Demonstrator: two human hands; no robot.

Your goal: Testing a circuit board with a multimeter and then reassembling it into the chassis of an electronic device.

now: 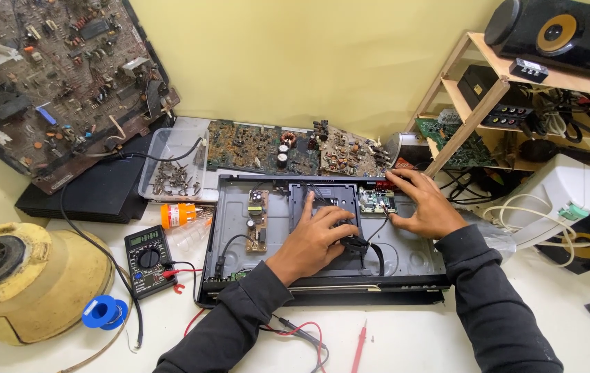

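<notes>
Open player case (239, 228) lying mid-tabletop (550, 304), meter (148, 260) just left of it. Left hand (315, 238) flat on black centre drive (322, 207), grip released. Right hand (426, 204) over small green board (376, 200) at far right, fingers spread, grasping nothing.

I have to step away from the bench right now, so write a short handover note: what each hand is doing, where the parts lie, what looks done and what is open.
Left hand: flat on the black drive unit in the middle of the opened player chassis, fingers by the black cable.
Right hand: fingertips on the small green board at the chassis back right.
Done: top cover is off, boards exposed.
Open: drive unit and boards are in place inside.
Nearby: multimeter left of the chassis, red probe at the front, screw tray behind.
</notes>
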